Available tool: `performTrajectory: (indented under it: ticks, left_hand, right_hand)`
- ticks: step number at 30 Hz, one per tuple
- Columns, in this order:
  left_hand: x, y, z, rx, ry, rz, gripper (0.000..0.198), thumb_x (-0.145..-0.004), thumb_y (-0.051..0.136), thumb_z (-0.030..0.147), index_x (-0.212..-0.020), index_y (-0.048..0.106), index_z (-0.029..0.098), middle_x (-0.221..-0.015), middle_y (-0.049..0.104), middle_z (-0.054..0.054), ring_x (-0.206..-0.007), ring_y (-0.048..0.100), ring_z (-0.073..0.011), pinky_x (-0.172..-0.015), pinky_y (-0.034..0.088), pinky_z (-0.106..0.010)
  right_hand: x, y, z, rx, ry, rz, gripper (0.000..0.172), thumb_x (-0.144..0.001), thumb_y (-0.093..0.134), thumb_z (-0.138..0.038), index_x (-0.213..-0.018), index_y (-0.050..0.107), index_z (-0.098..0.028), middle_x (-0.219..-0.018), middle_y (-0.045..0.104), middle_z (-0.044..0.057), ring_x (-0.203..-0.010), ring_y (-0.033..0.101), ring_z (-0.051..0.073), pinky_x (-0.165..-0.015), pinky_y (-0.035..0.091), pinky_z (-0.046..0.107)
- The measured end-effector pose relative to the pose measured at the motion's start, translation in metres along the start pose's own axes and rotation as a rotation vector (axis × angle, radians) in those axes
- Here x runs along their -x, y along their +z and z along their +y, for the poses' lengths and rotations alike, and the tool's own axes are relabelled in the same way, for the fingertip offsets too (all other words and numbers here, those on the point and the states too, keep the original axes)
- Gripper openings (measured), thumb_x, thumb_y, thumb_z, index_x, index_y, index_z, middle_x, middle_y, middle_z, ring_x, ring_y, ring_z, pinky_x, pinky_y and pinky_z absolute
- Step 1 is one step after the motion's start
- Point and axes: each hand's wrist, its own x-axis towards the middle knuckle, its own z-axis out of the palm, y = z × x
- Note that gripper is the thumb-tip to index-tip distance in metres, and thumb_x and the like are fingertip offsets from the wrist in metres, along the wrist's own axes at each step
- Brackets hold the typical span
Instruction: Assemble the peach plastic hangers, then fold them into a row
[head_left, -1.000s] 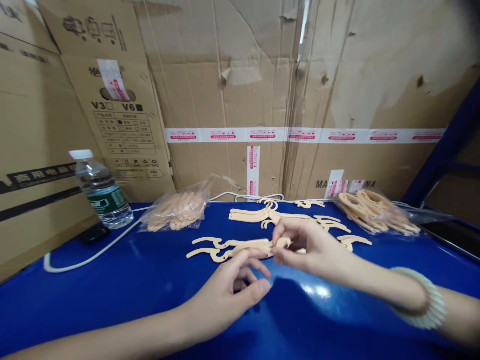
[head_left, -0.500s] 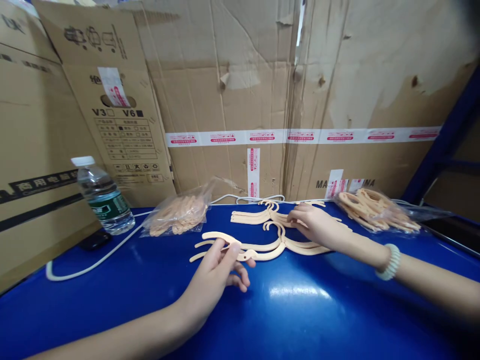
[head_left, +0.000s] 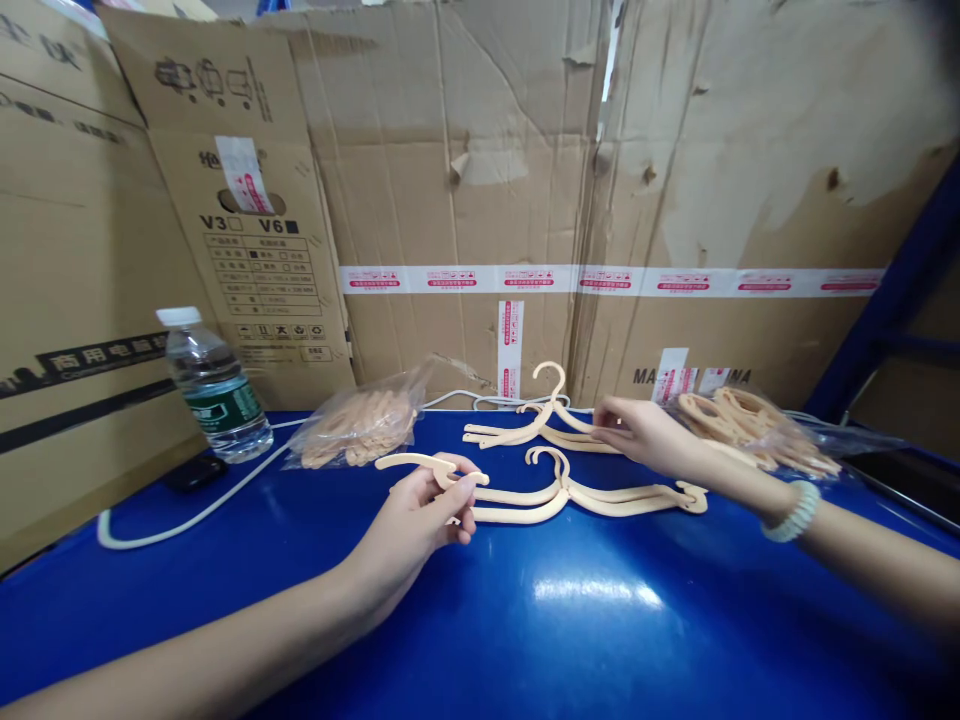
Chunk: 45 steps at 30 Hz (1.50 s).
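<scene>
Cream plastic hangers lie on the blue table (head_left: 570,620). My left hand (head_left: 420,515) pinches the left arm of the near hanger stack (head_left: 600,495), its fingers closed on the raised tip. My right hand (head_left: 649,432) reaches to the far hanger pile (head_left: 525,425) and grips one hanger there, whose hook stands tilted up. A pale bead bracelet (head_left: 791,512) circles my right wrist.
Two clear bags of hangers lie at the back, one at the left (head_left: 360,425) and one at the right (head_left: 757,430). A water bottle (head_left: 214,385) stands at the far left beside a white cable (head_left: 187,500) and a dark phone (head_left: 193,470). Cardboard boxes (head_left: 480,190) wall the table's back.
The near hangers were laid out flat across the table. My right hand left them and moved back to the far pile, lifting a hanger's hook. My left hand closed on the near hanger's left arm.
</scene>
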Motion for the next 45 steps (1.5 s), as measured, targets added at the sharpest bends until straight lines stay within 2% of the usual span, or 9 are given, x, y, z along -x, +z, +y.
performTrajectory:
  ticks: [3,6,12,18,23,30,34,40,45]
  left_hand:
    - [0.001,-0.008,-0.002,-0.003,-0.005,0.001,0.034,-0.078,0.074,0.041,-0.095,0.059,0.016,-0.066,0.054,0.004,-0.058,0.049,-0.0088,-0.055,0.039,-0.022]
    - [0.003,-0.014,-0.004,0.023,-0.03,0.017,0.032,-0.077,0.076,0.04,-0.09,0.059,0.016,-0.067,0.054,0.004,-0.058,0.047,-0.0075,-0.056,0.038,-0.02]
    - [0.002,-0.02,-0.007,0.178,-0.023,-0.03,0.034,-0.074,0.081,0.036,-0.083,0.055,0.018,-0.068,0.052,0.005,-0.063,0.048,-0.0082,-0.061,0.039,-0.02]
    - [0.006,-0.017,-0.006,0.336,-0.112,-0.114,0.035,-0.071,0.084,0.032,-0.077,0.052,0.019,-0.092,0.057,0.0,-0.085,0.055,-0.0142,-0.076,0.047,-0.03]
    - [0.011,-0.014,-0.004,0.39,-0.195,-0.173,0.032,-0.076,0.081,0.03,-0.081,0.051,0.018,-0.085,0.057,0.0,-0.078,0.059,-0.0136,-0.071,0.048,-0.028]
    - [0.011,-0.015,-0.006,0.332,-0.181,-0.186,0.026,-0.082,0.074,0.031,-0.08,0.053,0.017,-0.083,0.057,-0.001,-0.076,0.057,-0.0134,-0.066,0.05,-0.026]
    - [0.011,-0.014,-0.005,0.266,-0.195,-0.13,0.034,-0.074,0.082,0.035,-0.075,0.055,0.015,-0.073,0.058,0.0,-0.067,0.054,-0.0103,-0.062,0.049,-0.022]
    - [0.009,-0.014,-0.006,0.203,-0.122,0.009,0.046,-0.057,0.091,0.036,-0.068,0.052,0.016,-0.065,0.058,0.003,-0.057,0.052,-0.008,-0.053,0.047,-0.018]
    - [0.009,-0.012,-0.008,0.172,-0.062,0.096,0.051,-0.053,0.092,0.043,-0.065,0.051,0.016,-0.062,0.056,0.005,-0.054,0.053,-0.0074,-0.048,0.048,-0.018]
  right_hand:
    - [0.016,-0.023,-0.006,-0.112,0.001,0.056,0.019,-0.089,0.054,-0.038,-0.085,0.055,-0.02,-0.073,0.064,0.003,-0.065,0.061,0.019,-0.059,0.047,0.027]
    - [0.039,-0.031,-0.015,-0.238,-0.022,0.064,0.026,-0.09,0.055,-0.044,-0.096,0.062,-0.02,-0.083,0.067,0.006,-0.074,0.063,0.02,-0.064,0.05,0.028]
    - [0.068,-0.014,-0.033,-0.346,-0.037,0.113,0.023,-0.093,0.055,-0.042,-0.091,0.064,-0.021,-0.083,0.066,0.006,-0.073,0.063,0.02,-0.061,0.053,0.027]
    - [0.08,-0.01,-0.041,-0.319,-0.094,0.177,0.011,-0.092,0.055,-0.031,-0.096,0.065,-0.026,-0.091,0.068,0.006,-0.082,0.065,0.022,-0.063,0.055,0.027]
    - [0.087,-0.009,-0.04,-0.267,-0.143,0.233,0.013,-0.091,0.058,-0.027,-0.101,0.065,-0.029,-0.092,0.07,0.005,-0.081,0.068,0.023,-0.066,0.056,0.029]
    - [0.088,-0.006,-0.038,-0.198,-0.169,0.281,0.007,-0.09,0.059,-0.027,-0.094,0.064,-0.03,-0.086,0.069,0.004,-0.077,0.067,0.024,-0.062,0.054,0.034]
    - [0.089,-0.005,-0.043,-0.195,-0.183,0.277,0.003,-0.09,0.059,-0.027,-0.091,0.061,-0.029,-0.085,0.067,0.004,-0.074,0.066,0.024,-0.058,0.053,0.033]
    - [0.093,-0.004,-0.059,-0.281,-0.198,0.159,0.017,-0.093,0.051,-0.022,-0.102,0.06,-0.032,-0.091,0.067,0.004,-0.081,0.065,0.024,-0.064,0.056,0.032]
    - [0.097,0.0,-0.062,-0.258,-0.17,0.197,0.017,-0.091,0.056,-0.025,-0.106,0.061,-0.033,-0.091,0.067,0.004,-0.081,0.066,0.023,-0.065,0.057,0.029]
